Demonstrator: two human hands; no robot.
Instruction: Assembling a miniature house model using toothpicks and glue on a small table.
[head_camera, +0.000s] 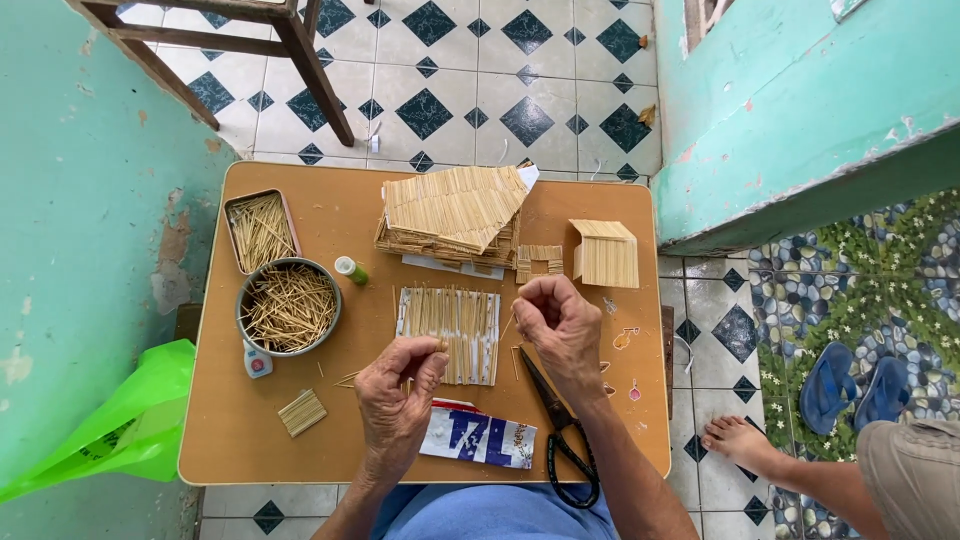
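The left hand (398, 385) is pinched narrowly on a thin pale wooden stick at the near edge of the flat panel of sticks laid side by side on white paper (450, 320); the right hand (562, 322) is curled above the panel's right edge, fingertips drawn together — whether anything is held there cannot be told. A stick could be set askew, or the loose row nudged apart by a wrist; the black-handled scissors (562, 430) could be knocked off the small brown table (230, 430). A crumpled white wrapper with blue and red print (478, 436) lies by the near edge; a small green-capped bottle (350, 269) stands beside the round metal bowl of sticks (288, 306).
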